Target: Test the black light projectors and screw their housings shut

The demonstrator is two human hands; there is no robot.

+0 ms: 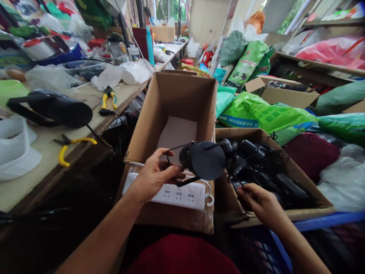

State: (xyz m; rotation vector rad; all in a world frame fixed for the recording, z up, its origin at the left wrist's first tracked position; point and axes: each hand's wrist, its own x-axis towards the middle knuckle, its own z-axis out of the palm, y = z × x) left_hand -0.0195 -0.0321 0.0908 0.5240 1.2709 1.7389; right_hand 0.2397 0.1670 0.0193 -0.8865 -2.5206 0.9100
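Over the near edge of a tall box (148, 118), the left hand (155, 175) holds a black cylinder (209, 160) by its bracket (188, 180), fingers closed around the far end of that frame. The cylinder's flat round end faces up toward the head camera, and its body hides part of the opening and the box's right wall. Inside, a pale sheet (182, 131) lies at the bottom.

The right hand (261, 201) is lower and to the right, its fingers drawn narrow on a dark cord (242, 186) beside a second box (303, 175). A heap of black parts (265, 179) fills that box — tangled together and hard to tell apart.

Across the front of the tall box lies a white power strip (184, 199), partly covered by the left hand. A blue crate (327, 220) sits below the second box; bright green bags (259, 110) crowd behind it.

To the left, the tabletop (31, 190) carries two pairs of yellow-handled pliers (65, 147), a white tub (17, 152) and another cylinder (67, 110) — this one lying on its side, bracket outward. Farther along stands a blue bottle (149, 47), past some crumpled white wrapping (134, 72).
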